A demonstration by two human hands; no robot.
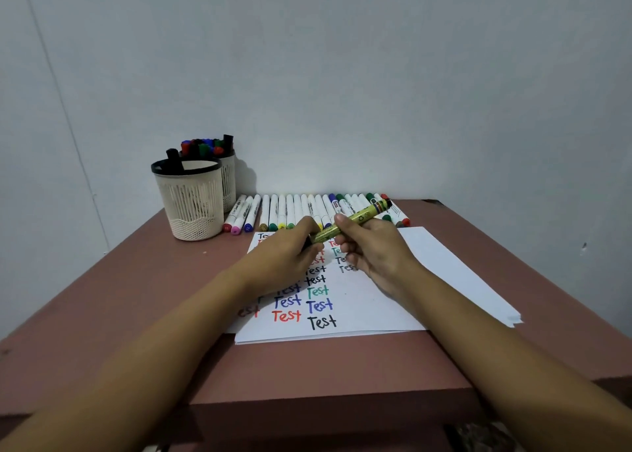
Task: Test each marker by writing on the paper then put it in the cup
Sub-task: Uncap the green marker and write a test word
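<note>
Both hands hold a yellow-green marker (355, 222) above the white paper (427, 274). My right hand (372, 250) grips its barrel, and my left hand (290, 250) is closed over its lower, black end. The paper carries several rows of the word "Test" in black, red, blue and green. A cream mesh cup (191, 200) with a black rim stands at the left with one black marker in it. Behind it a second cup (227, 178) is packed with several markers. A row of white markers (290, 210) lies along the table's back edge.
The reddish-brown table (136, 280) ends at a plain white wall behind. Its near edge drops off below my forearms. Bare tabletop lies left of the paper and in front of the cups.
</note>
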